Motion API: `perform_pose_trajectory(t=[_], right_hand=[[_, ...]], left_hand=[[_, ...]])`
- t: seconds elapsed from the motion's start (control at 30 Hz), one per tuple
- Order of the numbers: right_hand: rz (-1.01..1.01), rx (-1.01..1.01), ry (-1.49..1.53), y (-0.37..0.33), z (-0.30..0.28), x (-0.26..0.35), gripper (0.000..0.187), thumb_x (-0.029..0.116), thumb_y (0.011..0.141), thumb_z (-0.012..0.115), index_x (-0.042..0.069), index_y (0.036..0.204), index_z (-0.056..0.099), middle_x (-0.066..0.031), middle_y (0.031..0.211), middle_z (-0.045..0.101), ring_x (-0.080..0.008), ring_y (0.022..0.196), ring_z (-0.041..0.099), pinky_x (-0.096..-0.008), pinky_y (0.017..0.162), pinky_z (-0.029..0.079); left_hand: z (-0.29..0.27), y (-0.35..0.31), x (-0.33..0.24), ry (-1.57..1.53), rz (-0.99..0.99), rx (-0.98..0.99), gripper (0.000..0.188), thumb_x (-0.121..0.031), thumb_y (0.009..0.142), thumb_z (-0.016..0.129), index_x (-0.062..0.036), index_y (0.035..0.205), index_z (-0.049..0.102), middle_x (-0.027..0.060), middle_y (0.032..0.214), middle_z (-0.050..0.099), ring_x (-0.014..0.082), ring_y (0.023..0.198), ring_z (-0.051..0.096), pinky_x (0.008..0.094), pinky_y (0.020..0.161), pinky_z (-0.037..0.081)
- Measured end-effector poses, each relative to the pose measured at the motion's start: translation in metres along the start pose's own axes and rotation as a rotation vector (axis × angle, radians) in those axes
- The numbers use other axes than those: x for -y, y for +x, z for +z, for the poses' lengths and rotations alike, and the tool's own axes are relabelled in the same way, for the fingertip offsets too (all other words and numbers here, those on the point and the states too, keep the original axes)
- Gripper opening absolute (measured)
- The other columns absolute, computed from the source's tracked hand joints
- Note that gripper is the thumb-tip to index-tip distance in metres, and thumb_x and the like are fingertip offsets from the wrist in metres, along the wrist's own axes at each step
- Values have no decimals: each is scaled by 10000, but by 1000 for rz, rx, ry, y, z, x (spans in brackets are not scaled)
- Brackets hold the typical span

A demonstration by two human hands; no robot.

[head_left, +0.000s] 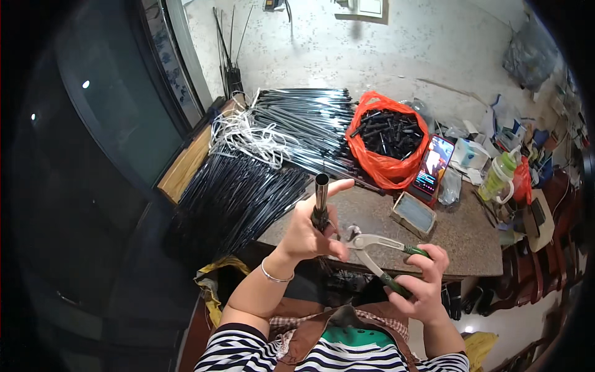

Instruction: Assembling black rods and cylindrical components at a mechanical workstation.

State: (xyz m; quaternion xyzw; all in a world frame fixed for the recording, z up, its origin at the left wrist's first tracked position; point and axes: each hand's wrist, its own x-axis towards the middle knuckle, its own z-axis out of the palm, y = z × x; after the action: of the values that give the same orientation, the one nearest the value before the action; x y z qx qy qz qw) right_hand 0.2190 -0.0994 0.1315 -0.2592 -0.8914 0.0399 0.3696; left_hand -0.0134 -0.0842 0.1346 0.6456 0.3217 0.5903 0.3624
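My left hand point(304, 232) is closed around a shiny metal tube point(321, 195) standing upright, its open end toward me and a black part at its lower section. The index finger points out to the right. In my right hand point(426, 282) is a pair of pliers point(375, 243) with green handles, the handles spread apart. The pliers' jaws are close to my left thumb; whether they touch anything there I cannot tell. Beyond my left hand lie bundles of long dark rods point(248, 192) and shiny metal rods point(310, 118).
A red plastic bag point(378, 164) of small black parts stands on the brown table point(465, 251). Beside it are a lit phone point(434, 164) and a shallow box point(414, 214) with a grey top. White cords point(248, 139) lie on the rods. A green-lidded bottle point(498, 177) stands right among clutter.
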Motion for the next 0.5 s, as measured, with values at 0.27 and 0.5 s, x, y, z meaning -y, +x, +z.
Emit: perform_pose_trajectory(t=[0.27, 0.5], right_hand=[[-134, 31, 347, 12, 3, -7, 162, 43, 578, 595, -51, 693, 531, -140, 806, 542, -304, 714, 548, -309, 610, 458], [1081, 848, 1788, -34, 48, -7, 276, 96, 696, 538, 1, 931, 429, -125, 646, 507, -230, 581, 556, -314, 454, 468]], left_hand=[[-9, -14, 4, -45, -6, -2, 943, -441, 405, 695, 102, 1086, 333, -71, 488, 368, 1, 461, 346, 148, 438, 265], [7, 2, -6, -186, -99, 77, 871, -482, 444, 680, 100, 1027, 395, -59, 485, 400, 13, 446, 376, 142, 424, 279]])
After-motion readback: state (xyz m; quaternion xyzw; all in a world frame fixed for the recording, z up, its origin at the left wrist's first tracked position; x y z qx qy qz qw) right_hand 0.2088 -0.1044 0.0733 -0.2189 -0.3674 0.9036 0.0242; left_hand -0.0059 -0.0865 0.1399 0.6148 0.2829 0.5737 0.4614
